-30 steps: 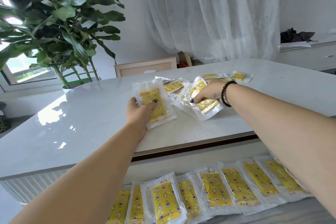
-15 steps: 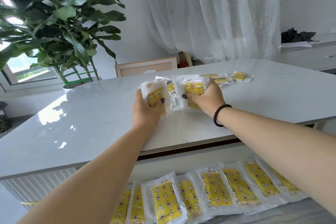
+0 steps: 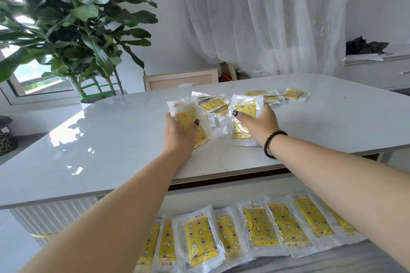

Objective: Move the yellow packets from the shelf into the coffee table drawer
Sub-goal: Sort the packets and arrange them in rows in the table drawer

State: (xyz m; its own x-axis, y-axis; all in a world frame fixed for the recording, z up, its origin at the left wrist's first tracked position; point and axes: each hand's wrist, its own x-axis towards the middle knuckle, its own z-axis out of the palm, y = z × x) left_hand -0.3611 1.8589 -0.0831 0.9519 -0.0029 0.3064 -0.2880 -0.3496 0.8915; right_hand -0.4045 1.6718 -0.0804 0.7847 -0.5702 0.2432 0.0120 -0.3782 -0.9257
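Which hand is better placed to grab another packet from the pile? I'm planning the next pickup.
Right hand, probably: it holds a packet beside the loose pile. The left hand, gripping its own packet, sits farther away.

I note yellow packets (image 3: pixel 200 236) printed with white stars and brown dots in clear wrap, white glossy tabletop (image 3: pixel 111 139), black bead bracelet (image 3: pixel 271 143).

Both your arms reach forward, bare, forearms nearly parallel. Your left hand (image 3: pixel 180 134) is turned palm inward, fingers wrapped behind a yellow packet (image 3: pixel 191 122) and the dark-nailed thumb pressed on its front. Your right hand (image 3: pixel 258 123) grips a second packet (image 3: pixel 244 117) the same way, a black bead bracelet (image 3: pixel 271 144) circling that wrist.
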